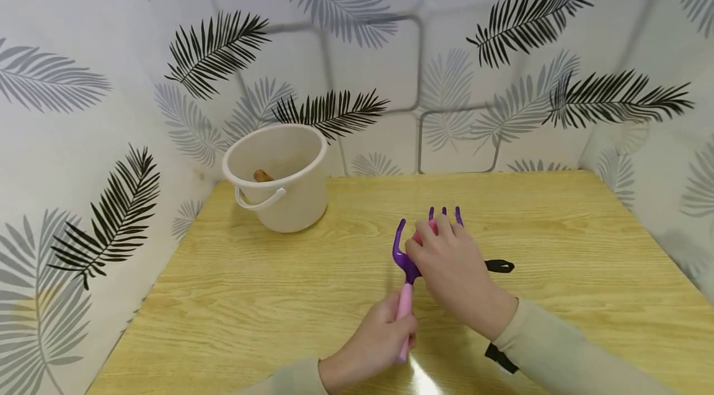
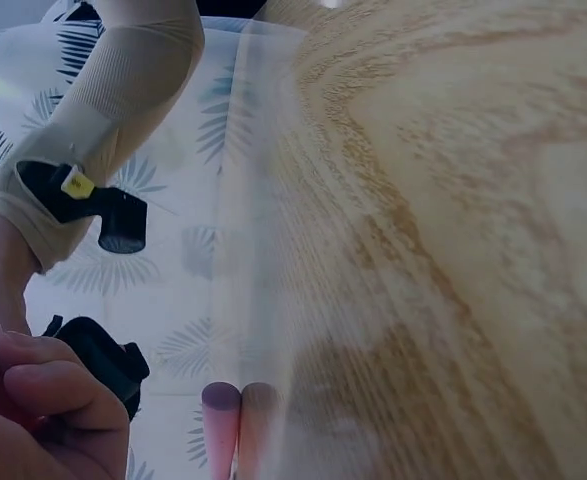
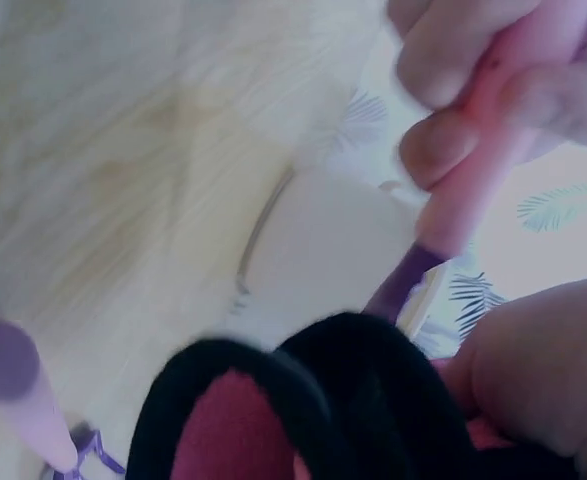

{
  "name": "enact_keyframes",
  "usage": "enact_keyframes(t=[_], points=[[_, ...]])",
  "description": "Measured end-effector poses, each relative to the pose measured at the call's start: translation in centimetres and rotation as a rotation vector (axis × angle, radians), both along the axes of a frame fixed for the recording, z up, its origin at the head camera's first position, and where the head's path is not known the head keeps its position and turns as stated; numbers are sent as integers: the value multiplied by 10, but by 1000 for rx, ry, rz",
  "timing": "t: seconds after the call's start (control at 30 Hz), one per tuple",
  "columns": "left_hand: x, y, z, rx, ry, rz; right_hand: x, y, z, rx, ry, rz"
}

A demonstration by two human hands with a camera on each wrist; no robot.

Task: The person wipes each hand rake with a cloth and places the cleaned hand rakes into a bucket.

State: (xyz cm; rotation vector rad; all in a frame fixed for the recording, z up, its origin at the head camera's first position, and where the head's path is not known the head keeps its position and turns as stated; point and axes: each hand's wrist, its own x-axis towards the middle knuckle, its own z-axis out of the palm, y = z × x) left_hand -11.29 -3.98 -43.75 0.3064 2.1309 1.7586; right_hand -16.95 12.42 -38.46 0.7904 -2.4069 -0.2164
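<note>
In the head view my left hand (image 1: 376, 336) grips the pink handle of a purple-headed garden hand fork (image 1: 406, 302). My right hand (image 1: 454, 271) holds a soft pink cloth-like piece with black edging (image 3: 233, 420) against the fork's head, hiding most of that head. A black looped end (image 1: 499, 266) sticks out to the right of the right hand. Purple tines (image 1: 444, 211) show just beyond the right knuckles. Low in the right wrist view, a second pink-handled tool (image 3: 18, 385) with purple tines lies on the table.
A cream bucket (image 1: 295, 199) with a white carrying handle stands at the table's back left. A brown, rounded end (image 1: 262, 176) shows inside it. The wood-grain table (image 1: 251, 296) meets a leaf-patterned wall (image 1: 357, 72) at the back.
</note>
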Motion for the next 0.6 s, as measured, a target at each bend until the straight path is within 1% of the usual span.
enact_keyframes(t=[0.07,0.17,0.23,0.33,0.4,0.47,0.6], points=[[1,0,0,-8,3,-3,-2,0,0,32,1,-31],[2,0,0,-19,11,-10,-2,1,0,36,-66,-49],[2,-1,0,-24,12,-12,2,2,2,11,-126,-30],[0,-2,1,-21,6,-13,9,5,5,-41,-194,36],[-1,-4,2,-15,9,-13,12,5,7,-65,-201,75],[-2,-5,3,-18,16,-30,13,5,9,-82,-205,97],[0,-7,3,-52,50,-81,11,0,10,-103,-190,70]])
